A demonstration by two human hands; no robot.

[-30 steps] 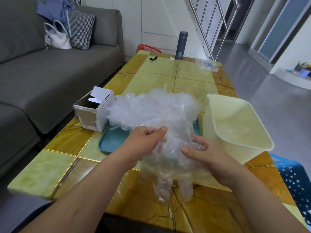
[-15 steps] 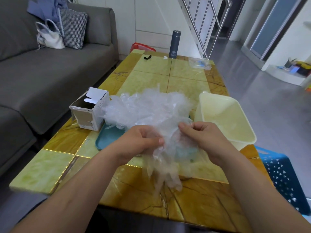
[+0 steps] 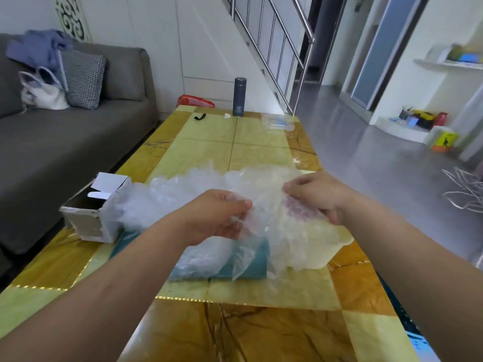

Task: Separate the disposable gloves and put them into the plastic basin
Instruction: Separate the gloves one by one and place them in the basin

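My left hand [image 3: 217, 216] and right hand [image 3: 317, 195] each pinch film at mid-frame, held apart to peel one off the gloves [image 3: 183, 194]; the plastic basin [image 3: 332, 250] sits right of centre beneath, ready.

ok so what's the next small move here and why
Probably draw the right hand away to the right, over the plastic basin, while the left hand holds its pinch. Both hands pinch the clear gloves stretched between them, so the one in the right hand does not look free of the pile yet, and the basin lies just beside it.
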